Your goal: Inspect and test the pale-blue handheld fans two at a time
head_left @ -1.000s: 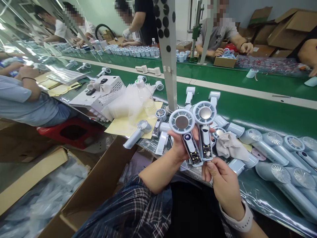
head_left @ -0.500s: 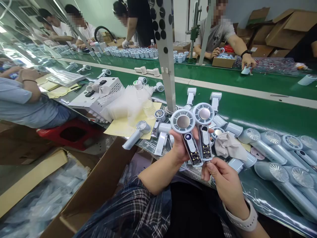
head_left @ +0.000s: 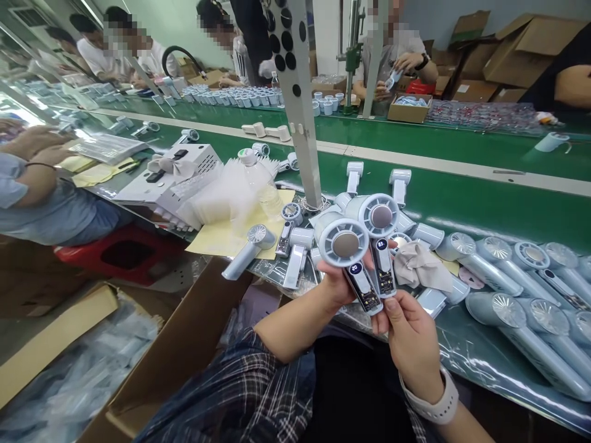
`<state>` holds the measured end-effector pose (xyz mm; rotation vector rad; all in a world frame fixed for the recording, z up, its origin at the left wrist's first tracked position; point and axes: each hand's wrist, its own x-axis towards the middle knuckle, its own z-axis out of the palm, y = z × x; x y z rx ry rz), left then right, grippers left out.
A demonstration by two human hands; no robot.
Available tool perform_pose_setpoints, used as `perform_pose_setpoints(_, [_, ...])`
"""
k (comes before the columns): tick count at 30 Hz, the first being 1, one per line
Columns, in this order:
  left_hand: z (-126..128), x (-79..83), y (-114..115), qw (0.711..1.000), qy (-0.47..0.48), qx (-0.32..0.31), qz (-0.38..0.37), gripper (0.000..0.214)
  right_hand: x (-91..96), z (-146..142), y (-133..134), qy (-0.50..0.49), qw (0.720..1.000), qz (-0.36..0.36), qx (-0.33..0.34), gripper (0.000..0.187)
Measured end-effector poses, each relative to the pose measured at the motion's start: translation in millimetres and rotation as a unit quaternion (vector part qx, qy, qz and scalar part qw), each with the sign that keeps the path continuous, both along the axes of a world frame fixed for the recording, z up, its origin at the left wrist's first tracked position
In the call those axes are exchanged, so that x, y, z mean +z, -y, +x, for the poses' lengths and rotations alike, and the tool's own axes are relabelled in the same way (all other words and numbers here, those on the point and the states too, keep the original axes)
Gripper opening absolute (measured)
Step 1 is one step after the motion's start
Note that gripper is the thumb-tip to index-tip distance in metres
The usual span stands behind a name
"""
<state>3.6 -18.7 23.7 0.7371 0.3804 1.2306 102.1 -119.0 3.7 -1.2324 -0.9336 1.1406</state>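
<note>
I hold two pale blue handheld fans upright and side by side over the table edge. My left hand [head_left: 336, 284] is wrapped round the handle of the left fan [head_left: 345, 245], whose small display is lit. My right hand [head_left: 409, 335] pinches the lower end of the right fan [head_left: 379, 218], whose display also shows digits. Both round fan heads face me, each with a metal disc in the middle. A grey cloth [head_left: 422, 266] lies just right of the fans.
Several more pale blue fans [head_left: 496, 311] lie on the table to the right. A yellow sheet [head_left: 221, 237], clear bags [head_left: 221, 194] and a white box [head_left: 178, 175] sit left. A metal post [head_left: 300, 111] stands behind. The green conveyor [head_left: 484, 203] carries parts. Open cartons [head_left: 152, 369] stand lower left; other people work around.
Both fans have dropped slightly and shifted left in view. The right fan's display now shows digits. The person across the belt has drawn their hand back from it.
</note>
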Motion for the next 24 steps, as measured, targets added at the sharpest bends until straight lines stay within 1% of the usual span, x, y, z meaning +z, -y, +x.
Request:
perform_pose_setpoints(1, [-1,1.5,-1,1.0,0.002,0.003,0.005,0.097,2.3,1,1,0.044,0.999,0.01,0.007,0.047])
perform_pose_setpoints(3, [-5,8.8,-5,0.999,0.016,0.03,0.005,0.092,9.4,4,4,0.144,0.986,0.065,0.043,0.045])
perform_pose_setpoints(5, [-11,19.5,-12,0.996,0.036,0.085,-0.015,0.085,15.2,13,4,0.236,0.957,0.138,0.099,0.043])
perform_pose_setpoints(6, [-15,24.8,-16,0.992,0.041,0.113,-0.025,0.083,15.8,20,2,0.282,0.939,0.157,0.116,0.042])
perform_pose_setpoints(7, [-19,29.2,-18,0.99,0.041,0.135,-0.026,0.082,14.5,30,-3,0.332,0.923,0.16,0.113,0.04])
perform_pose_setpoints(8, [-23,32.3,-19,0.989,0.034,0.141,-0.019,0.082,11.2,42,-11,0.386,0.906,0.151,0.081,0.036])
perform_pose_setpoints(9, [-26,33.9,-19,0.992,0.022,0.128,-0.007,0.083,6.3,55,-21,0.443,0.887,0.131,0.029,0.032])
perform_pose_setpoints(10, [-28,33.8,-16,0.995,0.007,0.097,0.005,0.084,0.4,70,-32,0.496,0.861,0.112,-0.032,0.03])
perform_pose_setpoints(11, [-29,32.1,-12,0.999,-0.008,0.049,0.008,0.085,-5.4,85,-44,0.541,0.831,0.101,-0.084,0.031])
perform_pose_setpoints(12, [-29,29.0,-7,1.0,-0.02,-0.008,-0.001,0.086,-10.3,98,-55,0.575,0.805,0.095,-0.109,0.029])
perform_pose_setpoints(13, [-28,24.8,-1,0.997,-0.028,-0.07,-0.024,0.087,-13.3,109,-64,0.596,0.787,0.102,-0.119,0.026])
perform_pose_setpoints(14, [-27,19.9,5,0.989,-0.033,-0.131,-0.055,0.087,-13.6,117,-70,0.606,0.777,0.118,-0.128,0.024])
perform_pose_setpoints(15, [-25,14.7,10,0.978,-0.036,-0.188,-0.089,0.088,-10.8,122,-72,0.601,0.773,0.142,-0.141,0.026])
perform_pose_setpoints(16, [-22,9.4,15,0.964,-0.037,-0.234,-0.121,0.088,-4.8,125,-72,0.584,0.776,0.169,-0.167,0.027])
perform_pose_setpoints(17, [-20,4.3,18,0.951,-0.04,-0.27,-0.148,0.089,3.9,125,-68,0.554,0.785,0.192,-0.199,0.026])
perform_pose_setpoints(18, [-17,-0.3,21,0.939,-0.044,-0.296,-0.168,0.089,14.8,124,-63,0.513,0.801,0.21,-0.226,0.022])
perform_pose_setpoints(19, [-15,-4.4,22,0.931,-0.049,-0.314,-0.182,0.09,26.7,122,-57,0.468,0.823,0.225,-0.229,0.018])
perform_pose_setpoints(20, [-13,-8.1,23,0.924,-0.056,-0.327,-0.192,0.09,38.7,120,-51,0.423,0.852,0.234,-0.2,0.015])
perform_pose_setpoints(21, [-11,-11.2,24,0.918,-0.064,-0.339,-0.198,0.09,49.8,119,-47,0.379,0.883,0.238,-0.143,0.013])
perform_pose_setpoints(22, [-9,-13.9,24,0.911,-0.072,-0.354,-0.197,0.09,59.4,118,-45,0.336,0.91,0.236,-0.064,0.012])
perform_pose_setpoints(23, [-8,-16.2,25,0.905,-0.078,-0.372,-0.193,0.09,66.9,118,-46,0.292,0.929,0.225,0.024,0.013])
perform_pose_setpoints(24, [-8,-18.2,26,0.897,-0.086,-0.393,-0.186,0.09,72.4,118,-48,0.252,0.94,0.203,0.11,0.022])
